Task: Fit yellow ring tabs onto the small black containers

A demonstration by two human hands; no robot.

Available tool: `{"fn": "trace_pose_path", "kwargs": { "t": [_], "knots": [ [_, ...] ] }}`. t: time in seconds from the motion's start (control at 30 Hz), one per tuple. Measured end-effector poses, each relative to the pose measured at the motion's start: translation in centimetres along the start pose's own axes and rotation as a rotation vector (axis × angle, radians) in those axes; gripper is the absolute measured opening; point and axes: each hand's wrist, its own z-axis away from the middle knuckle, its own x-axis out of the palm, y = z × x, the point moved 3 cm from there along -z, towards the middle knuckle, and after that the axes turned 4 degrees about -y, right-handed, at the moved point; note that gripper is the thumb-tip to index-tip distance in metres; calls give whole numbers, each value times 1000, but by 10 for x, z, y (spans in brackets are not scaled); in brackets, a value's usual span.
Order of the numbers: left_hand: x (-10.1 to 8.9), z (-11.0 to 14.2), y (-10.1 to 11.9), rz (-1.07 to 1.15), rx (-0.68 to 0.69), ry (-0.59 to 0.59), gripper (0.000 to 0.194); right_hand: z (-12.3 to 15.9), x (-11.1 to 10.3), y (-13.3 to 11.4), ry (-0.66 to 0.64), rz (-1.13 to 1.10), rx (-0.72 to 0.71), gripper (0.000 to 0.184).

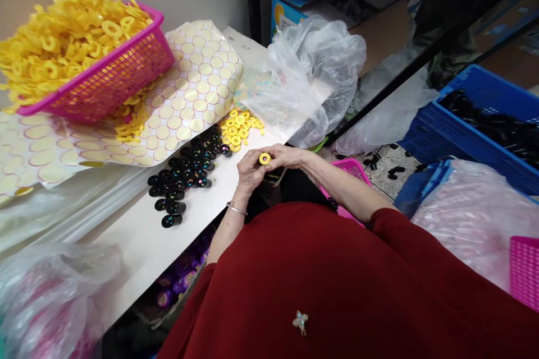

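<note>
My left hand [250, 171], with a silver bracelet at its wrist, and my right hand [285, 156] meet just past the table's front edge. Between them the fingers of both close round a small part with a yellow plastic ring [261, 161] facing up. A dark centre with a bit of pink shows inside the ring; what lies below is hidden by my fingers. Left of my hands, several black plastic cylinders [173, 207] lie in rows on the white table [138, 241]. A small heap of yellow rings with tabs [234, 130] lies beyond them.
A pink basket [126, 81] heaped with yellow rings stands on a sheet of round stickers [202, 76]. Clear plastic bags [320, 61] sit at the table's far end. At right are a blue crate [446, 134] of black parts and a filled bag [475, 219].
</note>
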Motion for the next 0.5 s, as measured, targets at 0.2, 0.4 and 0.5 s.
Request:
{"fn": "trace_pose_path", "kwargs": {
  "t": [0.2,0.4,0.5],
  "knots": [
    [0,-1,3,66,-21,-9,14,7,-2,5,31,-213,21,54],
    [1,0,-2,100,-70,5,18,2,3,1,131,-195,55,48],
    [2,1,-5,79,-105,-10,18,-1,4,-2,155,-131,83,41]
  ]
}}
